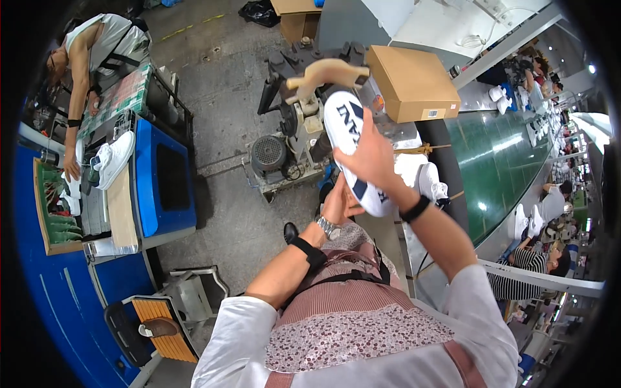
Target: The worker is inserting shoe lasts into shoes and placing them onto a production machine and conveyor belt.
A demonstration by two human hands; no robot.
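A white shoe (343, 123) is tilted up in front of me, its white sole with dark blue patches and dark lettering turned toward me. My right hand (374, 158) grips it around the middle, with the thumb across the sole. Lower down, my left hand (337, 204) meets the shoe's left edge near its lower end, and some of its fingers are hidden behind it. Just beyond the shoe's upper end is a pale, curved block (326, 76), slightly blurred, on a dark metal machine (291, 123). A grey motor (268, 152) sits at the machine's base.
A cardboard box (414, 84) stands right of the machine. White shoes (429, 182) lie beside a green conveyor belt (498, 171). At left, another person (107, 48) leans over a blue workstation (165, 181); a slatted chair (165, 343) is below it.
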